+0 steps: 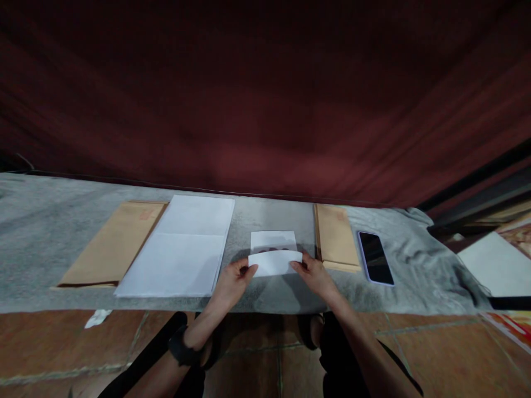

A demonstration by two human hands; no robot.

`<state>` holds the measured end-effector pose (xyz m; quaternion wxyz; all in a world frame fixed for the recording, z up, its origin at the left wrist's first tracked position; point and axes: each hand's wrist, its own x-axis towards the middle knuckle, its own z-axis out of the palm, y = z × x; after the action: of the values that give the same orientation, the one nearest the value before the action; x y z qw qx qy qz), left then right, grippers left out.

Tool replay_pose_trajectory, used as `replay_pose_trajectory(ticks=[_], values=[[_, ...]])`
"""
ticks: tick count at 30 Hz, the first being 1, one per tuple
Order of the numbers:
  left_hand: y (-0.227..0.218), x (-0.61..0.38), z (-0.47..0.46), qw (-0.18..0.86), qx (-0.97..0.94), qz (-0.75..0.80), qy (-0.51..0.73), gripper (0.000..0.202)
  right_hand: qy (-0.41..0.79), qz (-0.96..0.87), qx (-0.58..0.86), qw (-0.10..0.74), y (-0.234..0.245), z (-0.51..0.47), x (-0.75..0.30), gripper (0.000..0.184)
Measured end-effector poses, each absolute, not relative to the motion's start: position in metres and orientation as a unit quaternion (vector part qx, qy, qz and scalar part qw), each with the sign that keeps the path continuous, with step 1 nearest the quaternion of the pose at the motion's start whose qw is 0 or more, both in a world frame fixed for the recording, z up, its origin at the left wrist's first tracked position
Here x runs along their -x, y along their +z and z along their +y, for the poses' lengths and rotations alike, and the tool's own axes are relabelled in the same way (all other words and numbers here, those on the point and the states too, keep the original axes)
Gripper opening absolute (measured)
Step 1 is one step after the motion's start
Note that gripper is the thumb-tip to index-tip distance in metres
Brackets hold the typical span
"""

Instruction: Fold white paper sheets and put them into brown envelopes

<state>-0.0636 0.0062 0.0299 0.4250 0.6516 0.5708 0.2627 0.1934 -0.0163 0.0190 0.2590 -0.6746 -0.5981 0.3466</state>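
A small white sheet of paper (274,251) lies on the grey cloth (50,232) in front of me, its near part folded up over the rest. My left hand (233,279) pinches the left end of the folded flap. My right hand (313,272) pinches the right end. Both hands are closed on the paper's edge. A dark band sits on my left wrist.
A stack of white sheets (182,249) lies left of the paper, with brown envelopes (112,243) further left. Another brown envelope pile (336,236) and a black phone (375,257) lie to the right. Dark red curtain behind. Tiled floor below, with a paper scrap (97,318).
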Motion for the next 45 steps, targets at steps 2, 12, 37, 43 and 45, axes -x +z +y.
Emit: replay_pose_trajectory(ticks=[2,12,37,43,45], values=[[0.030,0.062,0.007,0.374,-0.669,0.596,0.239,0.028,0.311,-0.608,0.691,0.235,0.017,-0.013,-0.189,0.023],[0.037,0.051,0.019,0.278,-0.675,0.670,0.133,0.023,0.188,-0.618,0.756,0.105,0.019,-0.010,-0.170,0.038],[0.038,0.047,0.037,0.291,-0.652,0.692,0.109,0.022,0.184,-0.576,0.792,0.085,0.028,0.013,-0.161,0.050],[0.044,0.041,0.039,0.253,-0.652,0.711,0.079,0.024,0.155,-0.573,0.802,0.063,0.027,0.019,-0.156,0.050],[0.046,0.039,0.040,0.240,-0.654,0.714,0.070,0.025,0.140,-0.574,0.805,0.059,0.026,0.021,-0.155,0.048]])
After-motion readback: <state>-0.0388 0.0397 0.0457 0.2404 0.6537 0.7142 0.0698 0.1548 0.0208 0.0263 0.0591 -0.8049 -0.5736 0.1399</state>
